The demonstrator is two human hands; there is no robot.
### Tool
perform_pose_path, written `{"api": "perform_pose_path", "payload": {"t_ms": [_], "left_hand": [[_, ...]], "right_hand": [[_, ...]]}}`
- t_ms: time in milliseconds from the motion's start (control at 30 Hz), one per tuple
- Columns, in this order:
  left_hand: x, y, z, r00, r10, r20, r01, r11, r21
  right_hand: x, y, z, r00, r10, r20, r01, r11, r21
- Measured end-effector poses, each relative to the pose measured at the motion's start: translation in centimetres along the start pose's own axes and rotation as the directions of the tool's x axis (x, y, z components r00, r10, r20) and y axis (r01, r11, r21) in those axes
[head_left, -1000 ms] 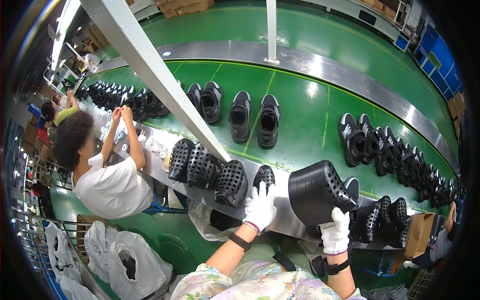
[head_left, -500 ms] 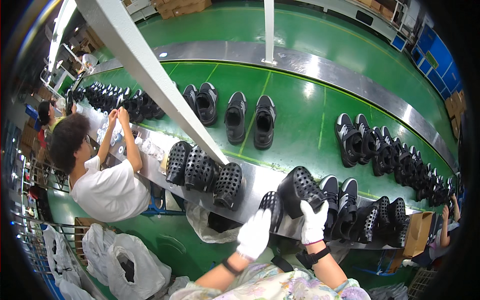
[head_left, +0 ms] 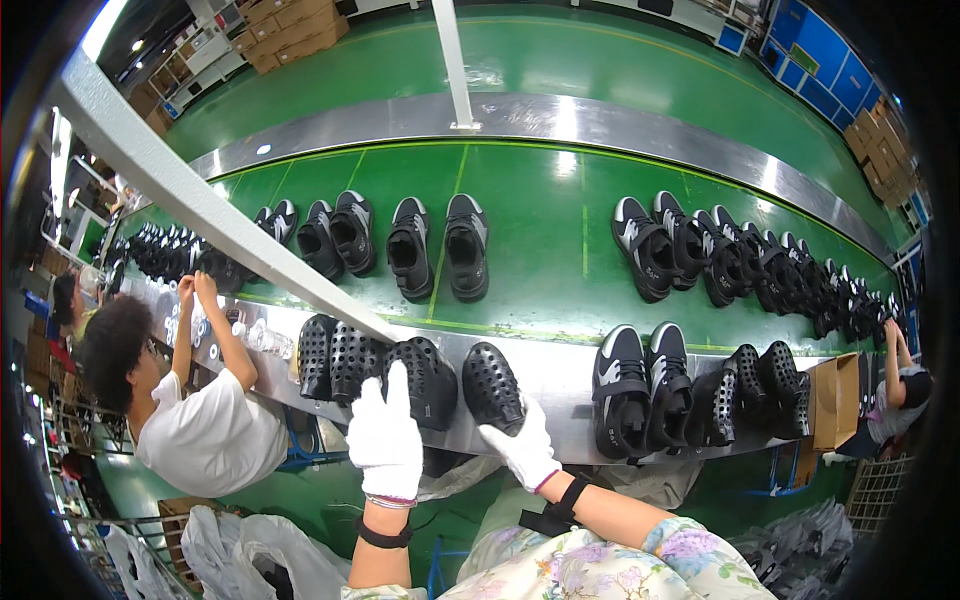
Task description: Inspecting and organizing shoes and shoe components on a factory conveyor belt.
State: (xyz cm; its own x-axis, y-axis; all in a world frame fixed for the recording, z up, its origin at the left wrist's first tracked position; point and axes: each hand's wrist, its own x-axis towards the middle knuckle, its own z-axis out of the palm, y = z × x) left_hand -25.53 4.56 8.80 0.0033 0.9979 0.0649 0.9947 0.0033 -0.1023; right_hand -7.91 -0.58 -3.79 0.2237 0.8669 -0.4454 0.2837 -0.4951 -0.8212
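Observation:
Both my hands wear white gloves. My right hand (head_left: pixel 522 446) grips the narrow near end of a black perforated shoe last (head_left: pixel 491 385), which points away from me on the metal ledge. To its left, my left hand (head_left: pixel 385 440) has its fingers stretched out against another perforated last (head_left: pixel 428 385), partly covering it. More black lasts (head_left: pixel 350 362) stand side by side just beyond that hand on the left. A pair of black and grey sneakers (head_left: pixel 622 390) sits on the ledge to the right of my right hand.
Several perforated lasts (head_left: pixel 750 385) and an open cardboard box (head_left: pixel 835 400) stand farther right. Sneakers (head_left: pixel 467 250) line the green belt (head_left: pixel 560 300). A white post (head_left: pixel 200 200) slants across the left. A co-worker (head_left: pixel 205 430) sits at left; plastic bags (head_left: pixel 270 550) hang below.
My hands and the lasts have shifted left, the view having turned as well. The last at my right hand now lies apart from the sneaker pair, and my left hand has reached the left group.

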Motion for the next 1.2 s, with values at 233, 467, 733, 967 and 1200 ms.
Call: {"api": "perform_pose_path", "payload": {"t_ms": [233, 467, 733, 967, 1200], "left_hand": [[0.2, -1.7, -0.1, 0.998, 0.040, 0.055, -0.012, 0.904, -0.427], [-0.1, -4.7, 1.9, 0.968, 0.228, 0.104, -0.143, 0.843, -0.519], [-0.4, -4.6, 1.3, 0.907, 0.364, 0.214, -0.193, 0.807, -0.558], [-3.9, 0.6, -6.0, 0.977, -0.016, -0.215, -0.108, 0.827, -0.552], [-3.3, 15.9, -6.8, 0.888, 0.458, -0.047, -0.285, 0.467, -0.837]], "right_hand": [[-0.2, -0.9, -1.3, 0.991, -0.038, 0.128, 0.043, 0.998, -0.037], [-0.1, -0.2, -1.6, 0.983, -0.137, 0.124, 0.147, 0.986, -0.077], [-1.4, -1.2, -4.2, 0.966, -0.076, 0.246, 0.101, 0.991, -0.089], [-5.8, -1.5, -15.4, 0.799, -0.599, -0.051, 0.590, 0.798, -0.123], [-12.2, 4.6, -34.5, 0.463, -0.606, -0.647, 0.230, 0.787, -0.572]]}}
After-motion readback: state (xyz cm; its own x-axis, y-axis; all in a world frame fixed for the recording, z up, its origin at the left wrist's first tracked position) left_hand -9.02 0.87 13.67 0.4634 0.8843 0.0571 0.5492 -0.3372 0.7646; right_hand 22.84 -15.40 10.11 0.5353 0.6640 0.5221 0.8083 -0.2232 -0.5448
